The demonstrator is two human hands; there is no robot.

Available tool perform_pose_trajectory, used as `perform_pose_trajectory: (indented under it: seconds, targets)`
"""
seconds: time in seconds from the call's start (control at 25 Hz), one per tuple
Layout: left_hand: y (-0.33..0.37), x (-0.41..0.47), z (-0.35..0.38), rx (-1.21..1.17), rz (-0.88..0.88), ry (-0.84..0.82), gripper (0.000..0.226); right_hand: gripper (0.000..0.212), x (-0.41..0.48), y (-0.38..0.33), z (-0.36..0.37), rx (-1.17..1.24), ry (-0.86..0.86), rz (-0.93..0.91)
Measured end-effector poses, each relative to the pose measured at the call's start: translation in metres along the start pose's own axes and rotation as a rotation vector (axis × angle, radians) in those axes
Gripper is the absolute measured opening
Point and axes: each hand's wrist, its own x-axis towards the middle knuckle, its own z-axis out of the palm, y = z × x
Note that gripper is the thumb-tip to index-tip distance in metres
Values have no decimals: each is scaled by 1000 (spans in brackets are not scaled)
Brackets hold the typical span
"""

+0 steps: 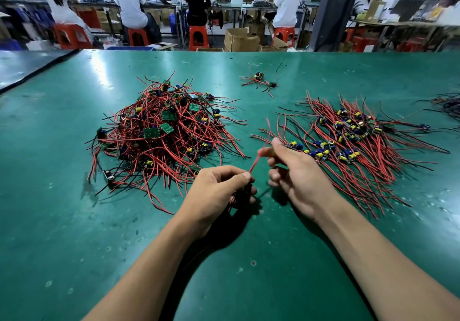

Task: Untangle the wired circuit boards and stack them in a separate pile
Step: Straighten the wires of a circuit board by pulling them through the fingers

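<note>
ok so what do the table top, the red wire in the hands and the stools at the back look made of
Table top: probably a green rubber or vinyl mat, semi-gloss; it mirrors the lights and shows small pits.
Red wire: likely matte plastic insulation; its free end curves softly.
Stools: moulded orange-red plastic, apparently, smooth and shiny.

Green work surface (249, 283), scuffed and pitted; beyond its far edge, red plastic stools (198, 37) on the floor; seated workers in white tops (130, 4), backs turned; open cardboard boxes (240, 39) between stools; dark pillar (333, 9) at right.
</note>
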Motion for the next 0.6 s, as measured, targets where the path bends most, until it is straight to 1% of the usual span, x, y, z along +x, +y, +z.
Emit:
perform_pose_trajectory:
  seconds: [0.08,0.12,0.2,0.28,0.4,0.52,0.6]
  targets:
    - [0,1,1,-13,4,27,14,30,-9,9,9,-187,-120,-47]
    - [-1,2,1,-9,12,30,15,25,-13,12,14,-237,-166,-59]
    - [-1,2,0,9,15,23,15,18,-15,13,17,-201,-180,-31]
    - [-2,2,-2,59,27,3,15,14,-13,10,15,-110,-134,2]
    - [-3,0,-1,125,43,-37,16,15,-6,10,12,-124,-29,-36]
    - [-3,0,-1,231,46,-78,15,11,2,7,4,-29,58,-67]
    - [-2,-1,-2,247,38,-100,15,10,7,3,-4,-10,109,-91]
